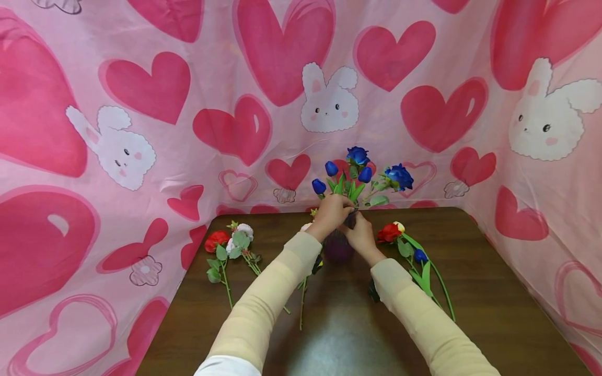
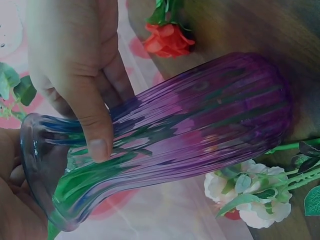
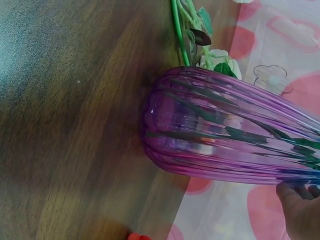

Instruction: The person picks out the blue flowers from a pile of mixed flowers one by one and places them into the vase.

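A purple ribbed glass vase (image 2: pixel 225 120) stands upright on the table, with green stems inside it. Blue roses (image 1: pixel 400 177) and blue tulips (image 1: pixel 331 168) rise above its mouth. My left hand (image 1: pixel 333 213) is at the vase's mouth, fingers curled about the flower stems; the fingertips are partly hidden. Lower down, my right hand (image 1: pixel 362 236) grips the vase's neck, its thumb lying across the glass in the left wrist view. In the right wrist view, only part of this right hand (image 3: pixel 302 210) shows at the neck.
On the brown table (image 1: pixel 343 334), a red rose (image 1: pixel 216 241) and pale flowers (image 1: pixel 242 235) lie at the left. Another red flower (image 1: pixel 389 233) and a blue tulip (image 1: pixel 420 256) lie right of the vase. A pink heart-print cloth (image 1: pixel 291 141) hangs behind.
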### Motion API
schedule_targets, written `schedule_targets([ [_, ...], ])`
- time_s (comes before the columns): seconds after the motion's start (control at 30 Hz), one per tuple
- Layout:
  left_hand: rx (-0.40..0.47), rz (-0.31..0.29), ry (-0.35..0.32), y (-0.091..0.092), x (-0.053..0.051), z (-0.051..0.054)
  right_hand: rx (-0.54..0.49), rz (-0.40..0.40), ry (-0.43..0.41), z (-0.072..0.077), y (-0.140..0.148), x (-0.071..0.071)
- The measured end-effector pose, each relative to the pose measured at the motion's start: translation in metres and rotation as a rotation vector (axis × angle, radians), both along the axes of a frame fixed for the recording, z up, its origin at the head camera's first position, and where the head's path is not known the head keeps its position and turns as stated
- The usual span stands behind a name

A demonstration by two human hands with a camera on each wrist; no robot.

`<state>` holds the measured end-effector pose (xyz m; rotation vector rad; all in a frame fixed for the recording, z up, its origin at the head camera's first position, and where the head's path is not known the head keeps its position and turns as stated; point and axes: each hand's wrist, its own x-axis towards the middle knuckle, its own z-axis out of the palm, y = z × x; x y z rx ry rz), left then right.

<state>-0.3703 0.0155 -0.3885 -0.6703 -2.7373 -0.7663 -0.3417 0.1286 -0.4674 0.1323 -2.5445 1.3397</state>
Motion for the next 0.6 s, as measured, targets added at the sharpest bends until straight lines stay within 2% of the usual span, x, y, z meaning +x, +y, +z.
schedule_targets([
  [0.2,-0.012,-0.002,-0.012,0.0002,0.0005,0.0019,-0.003,0.010,-0.002,0.0006,0.0005,-0.0001],
  [0.6,-0.020,-0.014,0.021,-0.0005,0.0022,0.0011,-0.012,0.022,-0.019,0.0002,0.0015,0.0000],
])
